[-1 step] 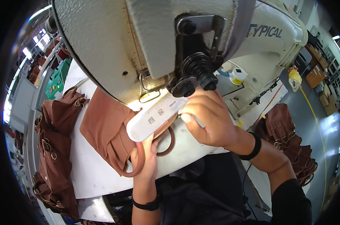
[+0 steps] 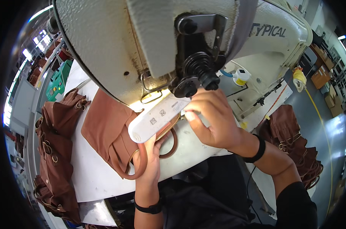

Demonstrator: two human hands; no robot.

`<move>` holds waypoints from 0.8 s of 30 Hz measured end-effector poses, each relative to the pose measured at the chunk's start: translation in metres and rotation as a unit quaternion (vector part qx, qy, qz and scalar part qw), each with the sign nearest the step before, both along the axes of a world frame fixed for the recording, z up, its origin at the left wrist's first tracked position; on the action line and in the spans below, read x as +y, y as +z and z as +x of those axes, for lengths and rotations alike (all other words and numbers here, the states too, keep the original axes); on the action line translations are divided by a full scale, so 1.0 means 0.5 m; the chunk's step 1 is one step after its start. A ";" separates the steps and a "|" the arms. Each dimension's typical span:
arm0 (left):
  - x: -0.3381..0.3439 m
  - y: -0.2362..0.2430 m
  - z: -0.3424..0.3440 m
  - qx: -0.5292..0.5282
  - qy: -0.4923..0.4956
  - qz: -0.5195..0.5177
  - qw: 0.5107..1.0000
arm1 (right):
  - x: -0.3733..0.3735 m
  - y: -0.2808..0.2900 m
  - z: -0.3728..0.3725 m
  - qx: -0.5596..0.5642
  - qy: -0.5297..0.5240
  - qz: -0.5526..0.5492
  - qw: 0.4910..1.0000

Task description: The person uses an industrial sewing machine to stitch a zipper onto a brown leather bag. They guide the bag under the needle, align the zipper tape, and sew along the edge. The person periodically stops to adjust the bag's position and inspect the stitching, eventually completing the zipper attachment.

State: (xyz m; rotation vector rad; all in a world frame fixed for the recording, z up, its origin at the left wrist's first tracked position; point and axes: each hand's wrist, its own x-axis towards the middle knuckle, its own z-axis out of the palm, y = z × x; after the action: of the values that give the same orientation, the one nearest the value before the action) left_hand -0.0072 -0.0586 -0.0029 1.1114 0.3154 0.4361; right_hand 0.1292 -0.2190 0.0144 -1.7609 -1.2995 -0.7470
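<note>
On the white table (image 2: 93, 179), the brown bag (image 2: 108, 133) lies up-left to down-right — left hand (image 2: 150, 160) gripping its handle (right hand (image 2: 215, 122) curled).

sewing machine head (image 2: 115, 49) overhead — table's (image 2: 93, 179) left bare
</note>
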 end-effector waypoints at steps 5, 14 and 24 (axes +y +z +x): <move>0.000 0.005 0.005 0.000 -0.020 0.021 1.000 | 0.020 0.000 0.006 0.080 -0.109 -0.002 0.991; 0.006 -0.010 0.007 0.010 -0.023 -0.005 1.000 | 0.083 0.066 0.105 0.127 -0.065 -0.366 0.919; -0.032 -0.025 0.025 -0.008 0.082 0.043 0.996 | 0.112 0.049 0.087 0.272 -0.060 -0.284 0.917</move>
State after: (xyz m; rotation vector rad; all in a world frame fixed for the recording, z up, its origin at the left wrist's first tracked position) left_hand 0.0054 -0.0746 -0.0153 1.1707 0.3783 0.6081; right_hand 0.1728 -0.1630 0.0390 -2.3034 -1.0766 0.1084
